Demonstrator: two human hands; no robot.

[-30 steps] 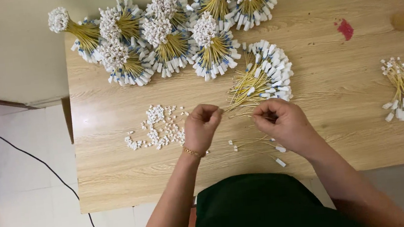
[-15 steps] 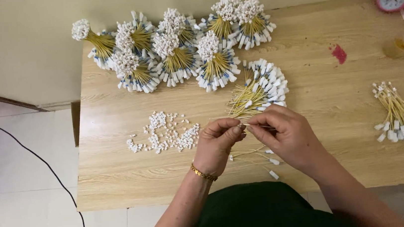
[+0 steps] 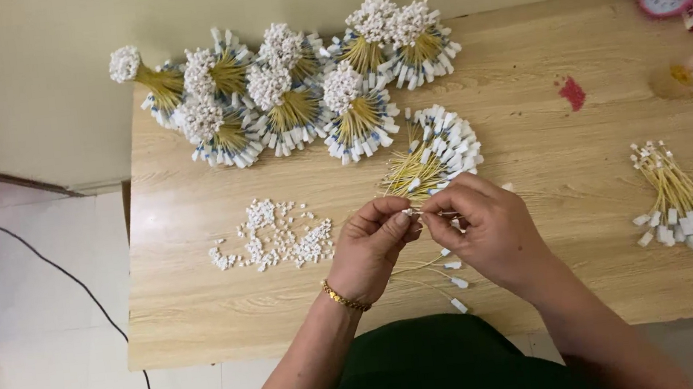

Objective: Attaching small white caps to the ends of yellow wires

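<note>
Pinching a small white connector (image 3: 408, 212) between left hand (image 3: 373, 247) thumb and forefinger, while the right hand (image 3: 487, 227) fingers close on the thin yellow wire (image 3: 443, 214) that meets it — both hands nearly touching, just above the wooden table (image 3: 205, 321), front centre. Whether the wire end is already inside the connector, we cannot tell; the fingers hide the joint.

Risks as we judge them:
- Connector is tiny and held only at the fingertips — a slip drops it among the loose finished wires (image 3: 445, 274) under the hands, easy to lose.
- Wire is thin and flexible; pushed off-axis it would likely bend rather than seat.
- Fanned wire bundle (image 3: 437, 155) lies just behind the hands; a knuckle pulling back could snag and scatter it.
- Pile of loose white connectors (image 3: 274, 236) sits just left of the left hand, near the wrist path — a sweep would spread them toward the table edge.

Tied bundles (image 3: 292, 89) at the back and the small bundle (image 3: 686, 202) at right are well apart, low risk.
</note>
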